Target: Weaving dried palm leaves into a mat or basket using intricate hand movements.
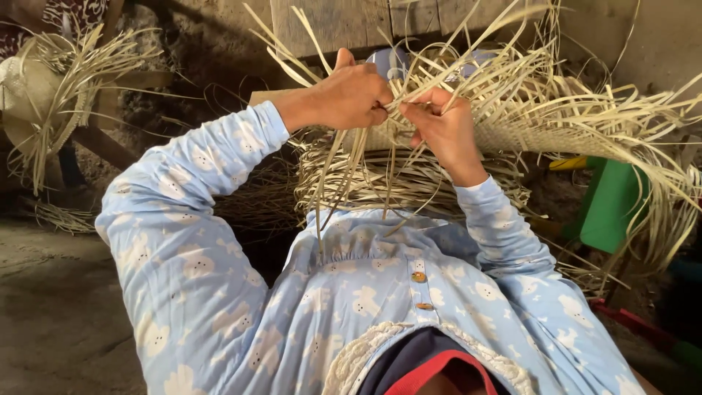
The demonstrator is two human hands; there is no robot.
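The woven mat is the reference point: a pale, half-finished piece of plaited straw, lying in front of the person with loose strips fanning out from its far and right edges. The left hand sits at the mat's near left edge, fingers closed on a few thin strips. The right hand is just beside it, almost touching, pinching strips at the same spot on the mat's near edge. Long strips hang from both hands down toward the blue patterned shirt. A bundle of straw lies beneath the mat's near edge. A green plastic stool stands to the right of the mat. Another straw heap lies well to its left.
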